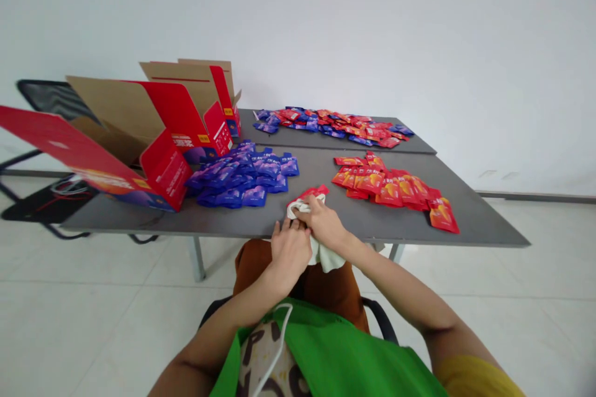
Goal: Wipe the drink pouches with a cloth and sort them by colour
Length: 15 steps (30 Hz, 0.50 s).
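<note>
My right hand [321, 221] is closed on a white cloth [326, 257], pressing it against a red pouch [317, 191] at the table's front edge. Only the far end of that pouch shows; the cloth and fingers cover the rest. Part of the cloth hangs over the edge above my lap. Beside it, my left hand [291, 248] lies palm down, fingers stretched forward at the near end of the pouch. Blue-purple pouches [254, 173] are heaped to the left, and red pouches with an orange fruit print [391, 186] are spread to the right.
Opened red cardboard boxes [162, 167] stand along the left side of the grey table [484, 217], flaps raised. On the rear table lies a mixed pile of red and blue pouches [333, 124]. A black chair [51, 198] is at the far left, with a cable on it.
</note>
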Each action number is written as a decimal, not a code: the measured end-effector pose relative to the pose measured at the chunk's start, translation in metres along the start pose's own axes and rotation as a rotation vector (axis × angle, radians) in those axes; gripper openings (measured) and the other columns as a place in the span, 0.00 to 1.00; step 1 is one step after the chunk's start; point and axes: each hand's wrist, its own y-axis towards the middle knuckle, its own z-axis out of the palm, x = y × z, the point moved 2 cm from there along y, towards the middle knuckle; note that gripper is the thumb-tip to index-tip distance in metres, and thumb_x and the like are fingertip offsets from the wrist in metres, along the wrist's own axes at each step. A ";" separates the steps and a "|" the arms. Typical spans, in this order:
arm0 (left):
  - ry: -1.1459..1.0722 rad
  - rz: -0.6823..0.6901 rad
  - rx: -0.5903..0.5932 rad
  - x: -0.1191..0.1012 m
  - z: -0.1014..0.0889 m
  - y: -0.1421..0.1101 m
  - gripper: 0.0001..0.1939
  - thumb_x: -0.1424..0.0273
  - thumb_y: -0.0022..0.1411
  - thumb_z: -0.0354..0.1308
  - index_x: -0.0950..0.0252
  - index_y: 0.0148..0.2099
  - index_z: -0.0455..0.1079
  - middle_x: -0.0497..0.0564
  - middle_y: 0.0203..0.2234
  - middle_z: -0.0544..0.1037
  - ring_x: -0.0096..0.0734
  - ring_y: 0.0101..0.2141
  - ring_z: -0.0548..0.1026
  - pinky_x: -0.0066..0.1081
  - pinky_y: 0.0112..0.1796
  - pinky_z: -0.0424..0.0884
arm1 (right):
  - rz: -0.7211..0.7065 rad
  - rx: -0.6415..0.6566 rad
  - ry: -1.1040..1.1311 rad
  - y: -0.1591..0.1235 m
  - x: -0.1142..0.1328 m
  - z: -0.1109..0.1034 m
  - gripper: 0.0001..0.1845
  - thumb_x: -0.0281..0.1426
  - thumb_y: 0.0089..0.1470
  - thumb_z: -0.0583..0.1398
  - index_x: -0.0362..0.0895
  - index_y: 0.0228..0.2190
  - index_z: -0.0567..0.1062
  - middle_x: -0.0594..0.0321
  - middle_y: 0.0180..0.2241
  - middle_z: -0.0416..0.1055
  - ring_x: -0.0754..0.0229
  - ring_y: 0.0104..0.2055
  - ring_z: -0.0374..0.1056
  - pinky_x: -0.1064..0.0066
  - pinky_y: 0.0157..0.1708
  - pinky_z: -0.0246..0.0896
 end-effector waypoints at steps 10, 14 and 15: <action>-0.005 -0.006 0.068 -0.001 0.005 0.011 0.22 0.70 0.70 0.39 0.68 0.49 0.74 0.61 0.49 0.76 0.47 0.52 0.70 0.50 0.51 0.63 | 0.329 0.011 -0.262 0.031 -0.037 -0.015 0.23 0.27 0.63 0.46 0.54 0.53 0.69 0.52 0.49 0.59 0.51 0.46 0.64 0.67 0.36 0.64; -0.016 -0.088 -0.012 -0.003 0.008 0.004 0.22 0.68 0.70 0.39 0.66 0.52 0.73 0.60 0.52 0.74 0.48 0.55 0.68 0.61 0.56 0.52 | 0.319 -0.035 -0.247 0.026 -0.032 -0.014 0.23 0.28 0.63 0.45 0.54 0.54 0.69 0.51 0.49 0.59 0.50 0.47 0.64 0.67 0.35 0.64; -0.017 -0.102 -0.022 -0.004 0.008 0.003 0.22 0.68 0.70 0.40 0.66 0.52 0.73 0.60 0.52 0.75 0.48 0.55 0.68 0.61 0.56 0.51 | 0.260 -0.029 -0.232 0.024 -0.028 -0.014 0.22 0.29 0.64 0.46 0.55 0.53 0.70 0.52 0.49 0.59 0.51 0.46 0.65 0.68 0.35 0.64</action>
